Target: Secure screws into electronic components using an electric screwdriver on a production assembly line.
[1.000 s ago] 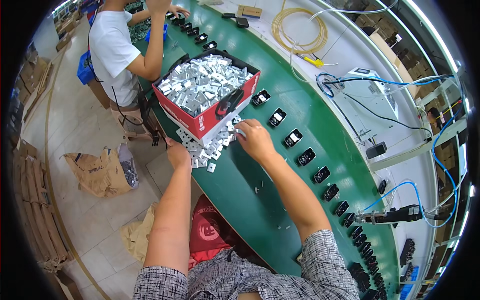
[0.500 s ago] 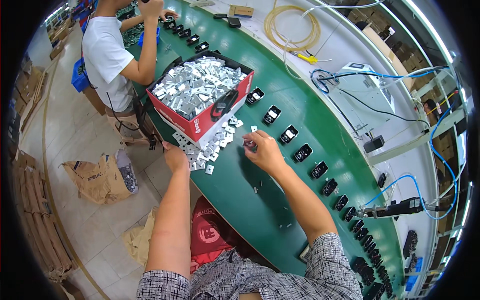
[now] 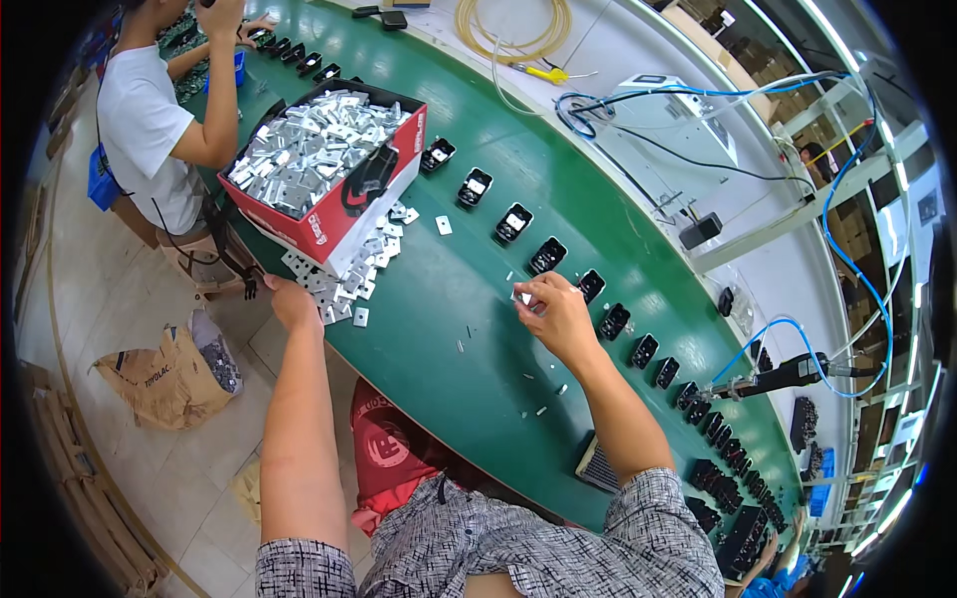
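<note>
A small metal plate (image 3: pixel 521 297) is located at the fingertips of the right hand (image 3: pixel 560 317), pinched between thumb and fingers. This hand is positioned over the green worktable (image 3: pixel 429 374), just beside a row of black housings (image 3: pixel 547 255). Three housings near the carton contain bright plates. The left hand (image 3: pixel 296 303) is at the table edge, next to the pile of loose plates (image 3: pixel 371 267); its grip cannot be determined, as the fingers are partly hidden. The pile lies against a red and white carton (image 3: pixel 327 231), which is filled with similar plates. One single plate (image 3: pixel 444 225) lies apart, between carton and housings. A black power screwdriver (image 3: pixel 788 373) with a blue hose is at the right. Beyond the carton, a co-worker in a white shirt (image 3: pixel 145 115) is at the table.
</note>
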Available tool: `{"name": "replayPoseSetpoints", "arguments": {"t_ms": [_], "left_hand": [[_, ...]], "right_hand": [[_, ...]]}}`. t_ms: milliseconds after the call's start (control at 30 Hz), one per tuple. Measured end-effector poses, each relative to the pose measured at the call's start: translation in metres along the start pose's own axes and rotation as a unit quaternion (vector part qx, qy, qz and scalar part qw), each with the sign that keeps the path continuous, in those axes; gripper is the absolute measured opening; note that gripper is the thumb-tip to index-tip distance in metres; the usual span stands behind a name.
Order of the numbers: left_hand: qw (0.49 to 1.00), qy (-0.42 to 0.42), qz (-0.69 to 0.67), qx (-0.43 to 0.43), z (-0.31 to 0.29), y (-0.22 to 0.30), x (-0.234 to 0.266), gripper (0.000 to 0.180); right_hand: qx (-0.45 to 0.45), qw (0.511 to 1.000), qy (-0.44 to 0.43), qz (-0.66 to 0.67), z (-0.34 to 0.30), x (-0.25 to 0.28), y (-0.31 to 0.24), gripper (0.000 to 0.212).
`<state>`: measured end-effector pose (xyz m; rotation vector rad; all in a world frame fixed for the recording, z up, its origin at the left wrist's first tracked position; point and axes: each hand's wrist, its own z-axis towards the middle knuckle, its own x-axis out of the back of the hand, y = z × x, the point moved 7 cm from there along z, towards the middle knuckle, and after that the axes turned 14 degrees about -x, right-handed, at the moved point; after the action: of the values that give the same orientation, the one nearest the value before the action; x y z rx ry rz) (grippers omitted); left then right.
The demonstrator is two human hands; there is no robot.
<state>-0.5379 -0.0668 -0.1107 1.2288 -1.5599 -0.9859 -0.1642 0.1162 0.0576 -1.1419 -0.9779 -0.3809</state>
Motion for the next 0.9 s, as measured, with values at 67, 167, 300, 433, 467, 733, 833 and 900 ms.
{"name": "replayPoseSetpoints", "arguments": {"t_ms": [67,167,300,433,467,733,833,900], "left_hand": [[1.0,-0.002,0.0,0.002,0.003,-0.002,0.001,0.084],[1.0,0.005,-0.006,0.009,0.008,-0.005,0.001,0.084],[1.0,0.006,-0.027,0.006,0.008,-0.007,-0.001,0.084],[1.0,0.005,-0.026,0.005,0.005,-0.006,-0.001,0.083],[1.0,0.005,-0.02,0.006,0.004,-0.005,0.0,0.083],[1.0,0.003,-0.01,0.021,0.0,0.001,0.003,0.084],[1.0,0.005,0.003,0.007,0.01,-0.005,0.007,0.085],[1.0,0.006,0.002,0.026,0.004,-0.001,0.007,0.085]], "right_hand": [[-0.012,1.0,0.016,-0.01,-0.003,0.006,0.014,0.012],[-0.035,0.997,0.059,-0.037,0.002,0.019,0.037,0.01],[-0.028,0.986,0.115,-0.115,0.028,0.044,0.042,0.009],[-0.025,0.981,0.125,-0.146,0.053,0.04,0.045,0.008],[-0.025,0.981,0.119,-0.148,0.059,0.036,0.046,0.008],[-0.046,0.975,0.067,-0.208,0.083,0.013,0.046,0.01],[-0.047,0.973,0.058,-0.219,0.09,0.004,0.049,0.011],[-0.044,0.974,0.052,-0.217,0.093,0.004,0.054,0.011]]}}
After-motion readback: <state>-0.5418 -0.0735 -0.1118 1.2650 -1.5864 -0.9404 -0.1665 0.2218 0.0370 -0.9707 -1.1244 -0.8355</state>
